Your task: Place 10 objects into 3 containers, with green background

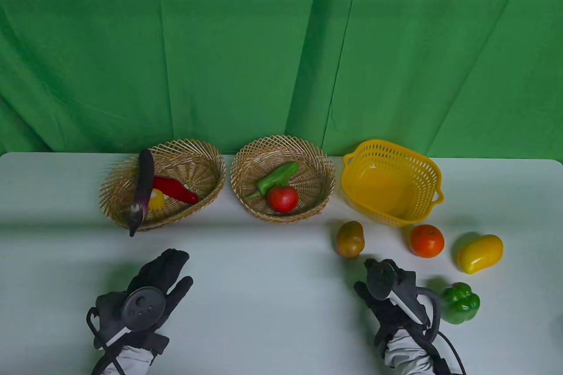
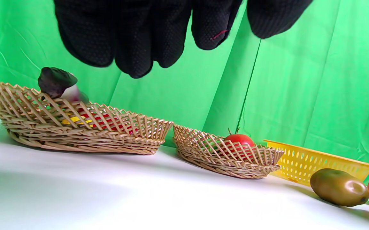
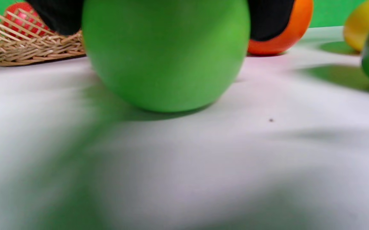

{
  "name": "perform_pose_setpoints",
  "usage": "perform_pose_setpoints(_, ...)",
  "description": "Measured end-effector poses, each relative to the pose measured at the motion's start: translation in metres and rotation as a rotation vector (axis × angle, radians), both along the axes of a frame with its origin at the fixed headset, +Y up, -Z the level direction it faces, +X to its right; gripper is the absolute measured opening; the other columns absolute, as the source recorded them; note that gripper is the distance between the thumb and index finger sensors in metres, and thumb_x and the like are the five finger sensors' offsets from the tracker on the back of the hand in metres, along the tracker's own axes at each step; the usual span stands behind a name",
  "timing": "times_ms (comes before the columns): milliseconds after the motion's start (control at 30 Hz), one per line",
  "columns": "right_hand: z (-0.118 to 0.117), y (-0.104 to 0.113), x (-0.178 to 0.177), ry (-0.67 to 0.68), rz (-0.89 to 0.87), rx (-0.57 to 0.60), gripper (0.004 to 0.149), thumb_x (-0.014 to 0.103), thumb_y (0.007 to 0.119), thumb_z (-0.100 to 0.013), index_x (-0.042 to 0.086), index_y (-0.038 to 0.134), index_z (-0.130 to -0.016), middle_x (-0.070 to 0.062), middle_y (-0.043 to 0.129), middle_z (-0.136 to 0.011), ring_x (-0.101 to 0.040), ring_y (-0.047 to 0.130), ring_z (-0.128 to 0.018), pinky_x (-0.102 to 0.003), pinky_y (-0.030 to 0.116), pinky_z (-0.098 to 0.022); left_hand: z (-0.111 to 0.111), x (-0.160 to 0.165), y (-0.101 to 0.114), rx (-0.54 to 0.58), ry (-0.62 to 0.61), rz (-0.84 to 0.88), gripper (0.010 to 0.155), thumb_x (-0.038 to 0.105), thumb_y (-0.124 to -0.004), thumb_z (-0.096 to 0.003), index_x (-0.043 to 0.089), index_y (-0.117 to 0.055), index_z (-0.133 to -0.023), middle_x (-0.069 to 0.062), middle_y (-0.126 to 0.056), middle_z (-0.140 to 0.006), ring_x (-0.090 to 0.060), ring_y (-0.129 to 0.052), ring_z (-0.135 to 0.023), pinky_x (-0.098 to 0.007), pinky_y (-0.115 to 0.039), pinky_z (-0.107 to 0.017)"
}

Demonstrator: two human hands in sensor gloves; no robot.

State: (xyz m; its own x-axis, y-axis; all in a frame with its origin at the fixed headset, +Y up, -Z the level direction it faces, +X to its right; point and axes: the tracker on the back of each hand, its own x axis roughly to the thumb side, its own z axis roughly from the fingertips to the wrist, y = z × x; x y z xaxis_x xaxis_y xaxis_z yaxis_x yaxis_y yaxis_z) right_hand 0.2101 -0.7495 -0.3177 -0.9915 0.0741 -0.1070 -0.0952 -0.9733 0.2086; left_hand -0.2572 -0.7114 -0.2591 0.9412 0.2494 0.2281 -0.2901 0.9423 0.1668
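A: R hand (image 1: 389, 293) status?

B: Sits on the table (image 1: 272, 287) near the front right. In the right wrist view a round green object (image 3: 166, 54) sits right under the gloved fingers (image 3: 269, 19), touching the table. The hand seems to be on it; can't tell if the fingers are closed round it. From above the hand hides it.

A: Where does it go?

B: Prob the yellow plastic basket (image 1: 433, 175), nothing visible in it so far. It lies straight ahead of the R hand, slightly right. L hand (image 1: 151, 291) is well apart, fingers loosely spread, holding nothing.

A: Long axis?

B: None to speak of, it looks round, so any angle should do.

A: In the way?

B: Brownish-green fruit (image 1: 350, 239) just ahead-left of the hand, orange tomato (image 1: 426, 240) ahead-right, both between hand and basket. Needs a lift over them, I'd say. Yellow mango (image 1: 479, 253) and green bell pepper (image 1: 459, 303) sit to the right.

A: Others?

B: Left wicker basket (image 1: 206, 159): eggplant (image 1: 143, 190) overhanging the rim, red chili (image 1: 176, 189), something yellow. Middle wicker basket (image 1: 321, 164): green pepper (image 1: 277, 177), red tomato (image 1: 283, 198).
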Motion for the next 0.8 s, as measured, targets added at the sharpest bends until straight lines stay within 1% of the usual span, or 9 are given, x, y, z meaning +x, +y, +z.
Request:
perform_pose_setpoints(200, -0.005, 0.001, -0.003, 0.008, 0.037, -0.004, 0.064, 0.057, 0.066, -0.055, 0.027, 0.052, -0.11, -0.02, 0.053, -0.117, -0.052, 0.059, -0.099, -0.064, 0.058, -0.072, 0.0, -0.001, 0.001, 0.008, 0.0, 0.006, 0.062, 0.056, -0.062, -0.0574, 0.029, -0.059, -0.114, -0.014, -0.074, -0.112, -0.037, -0.084, -0.095, -0.056, -0.075, -0.061)
perform_pose_setpoints(367, -0.011, 0.006, -0.009, 0.029, 0.06, -0.055, 0.065, 0.057, 0.066, -0.056, 0.026, 0.053, -0.111, -0.02, 0.055, -0.116, -0.053, 0.061, -0.098, -0.063, 0.059, -0.072, 0.0, -0.001, 0.001, 0.008, 0.0, 0.006, 0.062, 0.056, -0.062, -0.0574, 0.029, -0.059, -0.114, -0.014, -0.074, -0.113, -0.037, -0.084, -0.095, -0.056, -0.075, -0.061)
perform_pose_setpoints(567, -0.016, 0.022, -0.02, 0.059, 0.083, -0.095, 0.065, 0.057, 0.065, -0.056, 0.025, 0.053, -0.111, -0.021, 0.055, -0.116, -0.053, 0.061, -0.098, -0.063, 0.058, -0.072, 0.001, -0.001, 0.001, 0.009, 0.002, 0.006, 0.062, 0.056, -0.062, -0.0574, 0.029, -0.059, -0.114, -0.014, -0.074, -0.113, -0.037, -0.084, -0.095, -0.056, -0.075, -0.061)
perform_pose_setpoints(800, -0.027, 0.043, -0.034, 0.086, 0.08, -0.075, 0.065, 0.057, 0.065, -0.056, 0.024, 0.053, -0.111, -0.021, 0.056, -0.116, -0.053, 0.062, -0.098, -0.063, 0.059, -0.072, 0.001, -0.001, 0.001, 0.009, 0.002, 0.006, 0.062, 0.055, -0.062, -0.0575, 0.029, -0.059, -0.114, -0.014, -0.074, -0.113, -0.037, -0.084, -0.095, -0.056, -0.075, -0.061)
